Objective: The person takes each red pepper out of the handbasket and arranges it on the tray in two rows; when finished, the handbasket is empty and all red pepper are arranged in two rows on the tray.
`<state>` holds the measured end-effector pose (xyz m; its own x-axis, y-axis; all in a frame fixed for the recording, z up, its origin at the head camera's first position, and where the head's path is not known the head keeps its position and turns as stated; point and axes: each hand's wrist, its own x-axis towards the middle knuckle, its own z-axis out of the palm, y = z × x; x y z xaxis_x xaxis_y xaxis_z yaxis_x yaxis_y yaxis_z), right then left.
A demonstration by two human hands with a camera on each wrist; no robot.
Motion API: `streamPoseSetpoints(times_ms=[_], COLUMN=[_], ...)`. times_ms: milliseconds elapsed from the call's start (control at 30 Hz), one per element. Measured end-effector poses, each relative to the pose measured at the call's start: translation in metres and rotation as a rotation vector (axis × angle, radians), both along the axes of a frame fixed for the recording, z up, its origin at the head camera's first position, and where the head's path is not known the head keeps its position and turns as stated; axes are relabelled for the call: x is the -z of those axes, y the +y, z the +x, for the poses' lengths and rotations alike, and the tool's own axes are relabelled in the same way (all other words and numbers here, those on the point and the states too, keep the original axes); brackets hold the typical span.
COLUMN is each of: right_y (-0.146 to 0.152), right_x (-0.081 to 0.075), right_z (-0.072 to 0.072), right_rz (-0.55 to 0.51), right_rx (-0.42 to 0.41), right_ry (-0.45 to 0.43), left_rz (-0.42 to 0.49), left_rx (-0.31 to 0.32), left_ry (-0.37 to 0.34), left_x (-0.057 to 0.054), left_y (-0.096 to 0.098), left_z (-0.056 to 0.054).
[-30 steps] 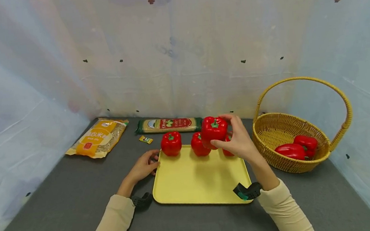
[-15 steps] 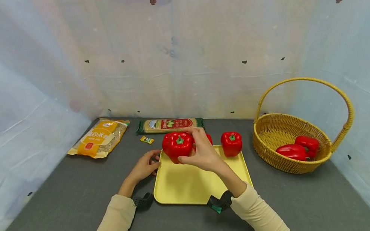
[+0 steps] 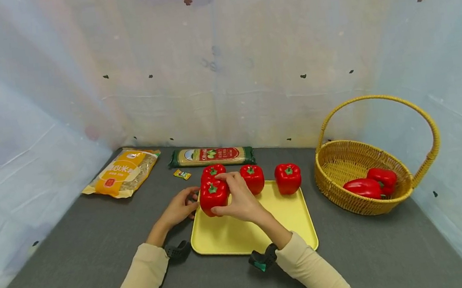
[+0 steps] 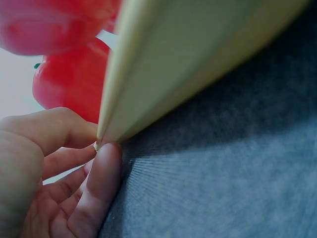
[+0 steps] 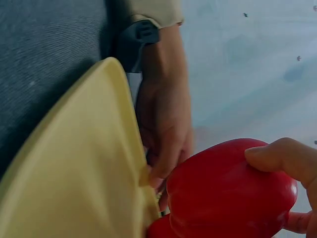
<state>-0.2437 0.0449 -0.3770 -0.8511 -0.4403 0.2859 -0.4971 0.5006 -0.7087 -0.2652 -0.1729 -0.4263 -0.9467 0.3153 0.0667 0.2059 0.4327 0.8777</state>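
My right hand (image 3: 239,201) grips a red bell pepper (image 3: 212,198) over the left part of a yellow tray (image 3: 241,237). In the right wrist view the thumb presses the side of this held bell pepper (image 5: 228,193), whose far end points toward the tray. My left hand (image 3: 180,207) pinches the tray's left rim between thumb and fingers, as the left wrist view shows at the tray edge (image 4: 111,94). Along the tray's back stand three more bell peppers, a left one (image 3: 212,171) partly covered by the held one, a middle one (image 3: 253,179) and a right one (image 3: 288,179).
On the right stands a yellow wicker basket (image 3: 334,199) with a tall handle and red peppers (image 3: 364,188) inside. Behind the tray lie a green noodle packet (image 3: 211,156), a small yellow sachet (image 3: 182,174) and an orange grain bag (image 3: 121,172). A pale curtain (image 3: 223,69) hangs behind.
My right hand has carried the bell pepper from the tray's right side to its left and lower toward it. My left hand has stayed at the rim.
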Motion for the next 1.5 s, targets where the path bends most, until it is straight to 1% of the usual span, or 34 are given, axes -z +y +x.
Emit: streamPoseSetpoints(times_ms=[100, 367, 533, 800, 900, 1067, 1200, 1300, 1333, 1367, 1500], right_y=[-0.002, -0.007, -0.008, -0.01, -0.01, -0.011, -0.012, -0.012, -0.012, -0.012, -0.013], right_x=[0.005, 0.015, 0.019, 0.023, 0.024, 0.024, 0.025, 0.025, 0.026, 0.026, 0.028], right_z=[-0.002, -0.003, -0.002, -0.002, -0.003, -0.003, -0.003, -0.003, -0.003, -0.003, -0.004], right_rz=[0.025, 0.049, 0.068, 0.094, 0.099, 0.104, 0.104, 0.098, 0.096, 0.093, 0.077], right_rx=[0.0, -0.005, 0.001, 0.014, 0.015, 0.014, 0.011, 0.011, 0.011, 0.011, 0.002], right_ry=[0.002, 0.005, 0.013, 0.026, 0.029, 0.029, 0.025, 0.02, 0.018, 0.014, -0.002], left_rz=[0.003, 0.018, 0.017, 0.016, 0.015, 0.01, 0.008, 0.009, 0.006, 0.008, 0.009], left_rx=[-0.001, 0.0, 0.011, 0.007, 0.003, -0.014, -0.018, -0.017, -0.019, -0.021, -0.015], left_ry=[0.003, -0.001, 0.008, 0.005, -0.003, -0.002, -0.002, -0.002, -0.003, -0.006, -0.004], left_x=[-0.003, -0.002, 0.0, 0.0, 0.005, 0.027, 0.03, 0.03, 0.034, 0.034, 0.032], left_y=[0.0, 0.0, -0.001, -0.001, -0.002, -0.008, -0.008, -0.009, -0.01, -0.01, -0.01], left_z=[0.002, 0.001, 0.0, 0.001, -0.004, -0.019, -0.021, -0.02, -0.023, -0.024, -0.022])
